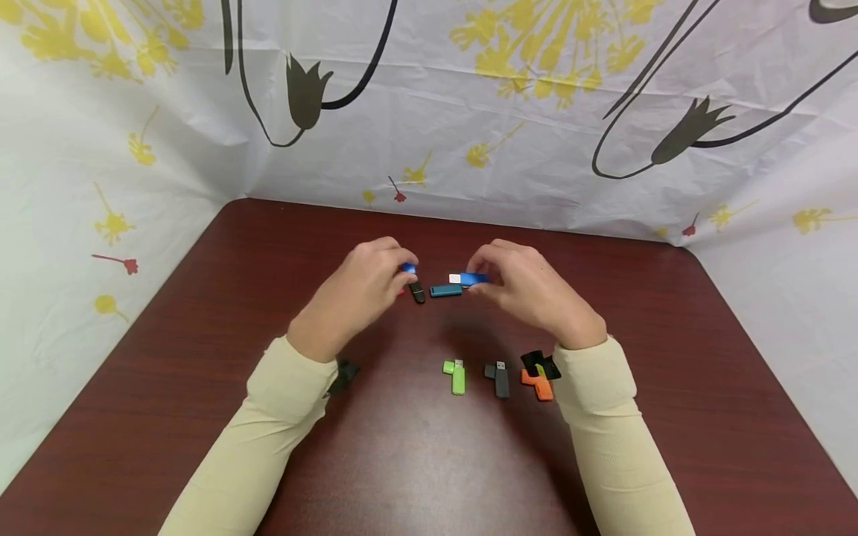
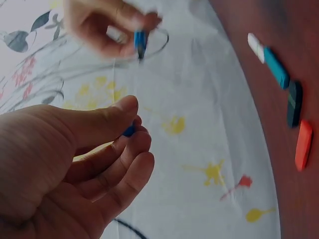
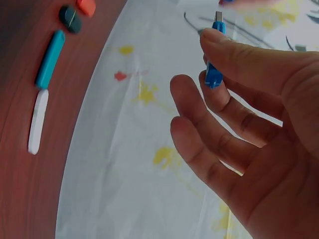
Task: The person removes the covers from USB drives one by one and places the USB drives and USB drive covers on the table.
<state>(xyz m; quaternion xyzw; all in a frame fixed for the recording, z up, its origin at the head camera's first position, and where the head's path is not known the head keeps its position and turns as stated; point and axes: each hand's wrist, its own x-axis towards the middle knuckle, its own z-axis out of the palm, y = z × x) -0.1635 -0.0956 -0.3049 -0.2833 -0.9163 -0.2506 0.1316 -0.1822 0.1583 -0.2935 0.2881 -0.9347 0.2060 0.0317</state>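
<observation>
1. Cream cloth sleeves (image 1: 620, 447), cuffs (image 1: 291, 376) folded.
2. Left hand (image 1: 365, 286) pinches a small blue piece (image 1: 408, 267).
3. Right hand (image 1: 519, 286) pinches a slim blue USB stick (image 1: 473, 279), metal plug (image 3: 219, 17) bared, above the glossy table (image 1: 382, 461).
4. 3 L-shaped drives (image 1: 501, 382) lie between the sleeves.

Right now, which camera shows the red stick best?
The left wrist view: the red stick shows whole there. Right wrist cuts it at the top edge; head shows only a sliver beside the left hand.
</observation>
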